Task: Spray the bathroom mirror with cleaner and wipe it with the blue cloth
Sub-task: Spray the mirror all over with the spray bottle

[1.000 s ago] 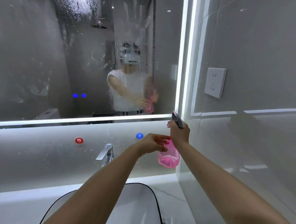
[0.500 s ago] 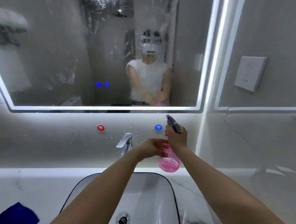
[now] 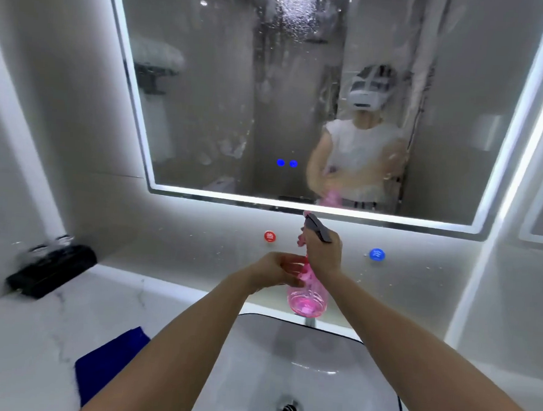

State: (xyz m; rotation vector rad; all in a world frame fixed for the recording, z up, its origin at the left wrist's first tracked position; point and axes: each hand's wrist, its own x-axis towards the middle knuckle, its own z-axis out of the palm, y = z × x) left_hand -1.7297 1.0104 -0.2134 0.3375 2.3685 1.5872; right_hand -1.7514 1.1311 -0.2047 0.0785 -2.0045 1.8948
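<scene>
Gripped at its neck by the right hand (image 3: 322, 256), the spray bottle (image 3: 308, 298) half-hides the left hand's (image 3: 279, 269) curled fingers.

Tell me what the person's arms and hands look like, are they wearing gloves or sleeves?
No gloves and no sleeves. The left hand and right hand are bare, and both forearms are bare right to the picture's bottom edge. No watch, bracelet or rings show. In the mirror, the person's reflection wears a white sleeveless top.
</scene>
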